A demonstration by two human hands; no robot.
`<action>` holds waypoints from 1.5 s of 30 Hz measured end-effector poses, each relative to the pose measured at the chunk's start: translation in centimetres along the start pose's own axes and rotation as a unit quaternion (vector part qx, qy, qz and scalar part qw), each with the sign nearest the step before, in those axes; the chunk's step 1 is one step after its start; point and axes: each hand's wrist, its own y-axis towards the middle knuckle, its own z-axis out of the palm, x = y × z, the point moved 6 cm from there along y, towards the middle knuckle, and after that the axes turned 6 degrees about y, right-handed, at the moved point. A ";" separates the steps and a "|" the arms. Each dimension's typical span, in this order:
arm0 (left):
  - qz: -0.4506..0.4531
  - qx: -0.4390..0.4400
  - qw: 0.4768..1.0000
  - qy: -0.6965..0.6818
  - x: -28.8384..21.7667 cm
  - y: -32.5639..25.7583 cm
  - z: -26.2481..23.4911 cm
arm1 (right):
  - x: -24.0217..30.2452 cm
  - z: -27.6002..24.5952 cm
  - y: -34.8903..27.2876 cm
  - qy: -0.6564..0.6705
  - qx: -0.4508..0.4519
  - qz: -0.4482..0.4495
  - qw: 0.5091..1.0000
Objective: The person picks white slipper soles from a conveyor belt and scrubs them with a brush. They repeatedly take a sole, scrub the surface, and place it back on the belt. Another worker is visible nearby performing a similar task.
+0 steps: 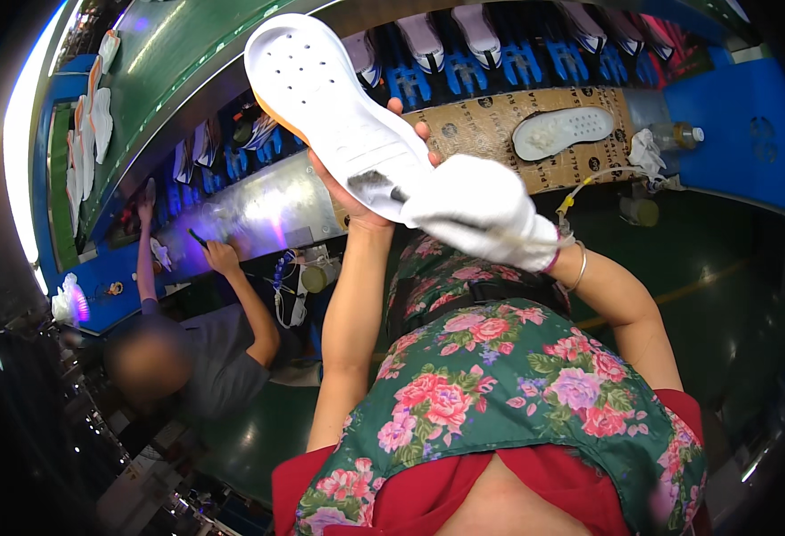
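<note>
My bare left hand (pixel 357 198) holds up a white shoe sole (pixel 321 85) from underneath, fingers along its edge and fingertips showing on the far side. The sole has small holes at its far end and an orange strip on its left side. My right hand (pixel 477 207), in a white glove, is closed at the sole's near end and covers part of it. A small dark tip pokes out by the gloved fingers, but what they grip is hidden. Beside that tip lies a dark grey patch on the sole, a smear or a shadow.
Another pale sole (pixel 564 134) lies on a cardboard sheet (pixel 473 134) on the bench. Near it are crumpled white tissue (pixel 647 150) and a white-capped bottle (pixel 678 136). Shoe uppers (pixel 421 40) hang along blue racks behind. A co-worker (pixel 218 348) works at left.
</note>
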 end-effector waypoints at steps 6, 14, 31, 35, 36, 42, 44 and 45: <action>-0.067 -0.017 0.998 0.012 -0.7 -0.5 0.7 | -0.6 0.2 0.1 0.088 -0.016 0.123 0.988; -0.099 0.081 0.990 0.057 -1.6 1.2 1.7 | 0.2 1.6 -0.8 0.212 0.021 0.104 0.971; -0.196 0.037 0.966 0.167 -2.0 2.1 3.5 | 1.9 1.0 -1.0 -0.060 0.027 -0.066 0.996; -0.222 -0.002 0.959 0.177 -2.1 2.2 2.9 | 2.6 2.6 -2.3 -0.020 0.057 -0.053 0.997; -0.224 0.050 0.962 0.148 -2.1 2.2 3.0 | 2.7 2.7 -2.2 0.027 0.076 -0.020 0.997; -0.208 0.092 0.967 0.112 -2.4 1.9 3.1 | 0.9 1.0 -0.5 0.091 -0.042 0.075 0.992; -0.207 0.032 0.964 0.166 -2.5 2.2 3.2 | 1.7 1.6 -0.8 0.052 -0.013 0.040 0.998; -0.205 0.035 0.966 0.155 -2.5 2.0 3.0 | 1.7 2.3 -1.2 0.102 0.001 0.076 0.992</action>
